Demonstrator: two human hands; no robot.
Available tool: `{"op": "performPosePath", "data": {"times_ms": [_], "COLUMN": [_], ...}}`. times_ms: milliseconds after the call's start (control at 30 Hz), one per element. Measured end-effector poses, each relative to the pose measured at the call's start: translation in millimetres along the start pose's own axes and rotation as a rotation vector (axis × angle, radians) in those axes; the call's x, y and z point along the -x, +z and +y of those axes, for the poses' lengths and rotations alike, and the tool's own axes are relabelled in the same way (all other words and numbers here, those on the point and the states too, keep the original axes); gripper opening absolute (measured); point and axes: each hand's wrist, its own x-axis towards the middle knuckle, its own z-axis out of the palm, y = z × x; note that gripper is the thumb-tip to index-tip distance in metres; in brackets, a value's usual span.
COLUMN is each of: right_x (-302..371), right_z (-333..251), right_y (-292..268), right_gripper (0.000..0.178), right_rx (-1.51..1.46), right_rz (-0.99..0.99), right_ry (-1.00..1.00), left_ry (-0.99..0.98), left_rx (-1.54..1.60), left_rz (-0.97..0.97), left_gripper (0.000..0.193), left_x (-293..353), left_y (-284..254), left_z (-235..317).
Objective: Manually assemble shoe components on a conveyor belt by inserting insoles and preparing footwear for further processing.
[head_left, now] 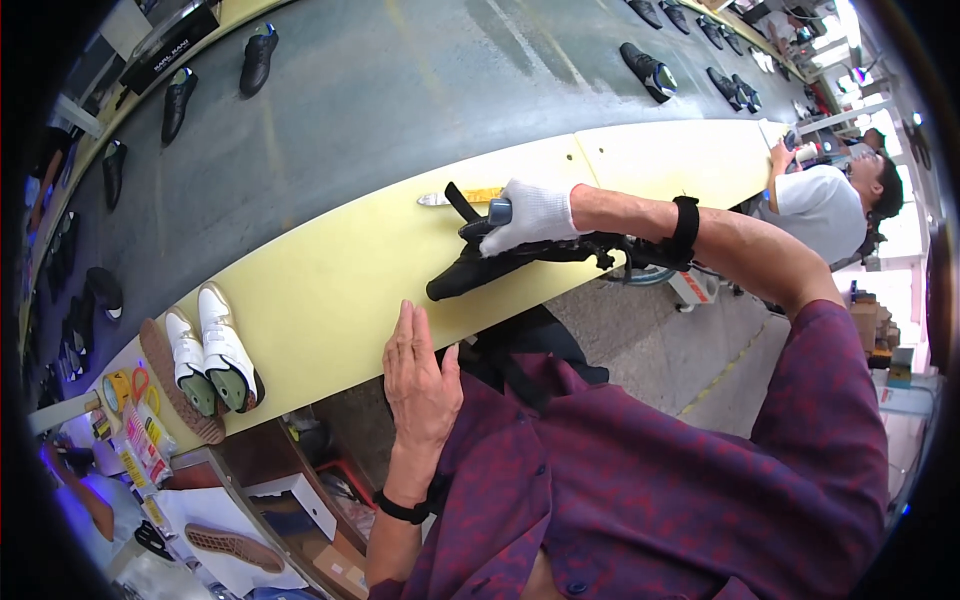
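Note:
My right hand [535, 218], in a white knitted glove, is closed round a dark blue-grey rounded thing [499, 211] whose kind I cannot make out. Under and beside that hand, a black soft piece [470, 275], like a shoe upper, lies on the yellow tabletop, partly hidden by the glove. A black strap-like piece [462, 203] sticks up from it. Just beyond lies a slim silver and yellow tool [450, 198]. My bare left hand [422, 375] is held flat at the table's near edge, fingers straight, holding nothing.
On the left of the yellow table [330, 260] stand white shoes [228, 350] beside a brown sole [165, 375] and a yellow tape roll [117, 387]. A grey conveyor belt [350, 110] behind carries black shoes [648, 72]. A co-worker [825, 205] sits far right.

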Motion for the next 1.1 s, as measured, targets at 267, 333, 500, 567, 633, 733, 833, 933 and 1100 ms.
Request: {"op": "performPosePath", "data": {"times_ms": [267,333,500,567,633,733,833,933,1100], "right_x": [12,6,12,7,6,9,9,-2,-15], "right_z": [-1,0,-4,-7,-5,-6,0,0,7], "right_y": [-13,-2,8,13,16,11,0,-4,4], "right_gripper": [0.048,0.05,0.051,0.053,0.053,0.057,0.06,0.06,0.062], "right_rx": [-0.088,-0.02,0.017,0.083,0.002,-0.037,-0.052,-0.016,-0.003], "right_rz": [-0.013,0.05,0.04,0.088,0.051,-0.004,-0.013,-0.053,-0.081], "right_ry": [0.06,-0.099,-0.1,-0.128,-0.067,0.005,-0.012,0.027,-0.037], "left_ry": [-0.027,-0.023,-0.06,-0.086,-0.045,0.019,0.059,0.043,0.019], "left_rx": [0.051,0.06,0.114,0.111,0.123,0.13,0.138,0.142,0.136], "left_rz": [0.056,0.06,0.034,0.018,0.011,0.005,0.003,0.002,-0.018], "left_gripper": [0.061,0.059,0.051,0.051,0.053,0.053,0.053,0.052,0.053], "left_x": [8,7,9,11,7,-1,-6,2,9], "left_y": [-17,-20,-22,-19,-14,-18,-25,-25,-19], "left_z": [-7,-9,-13,-16,-17,-10,-8,-14,-16]}}
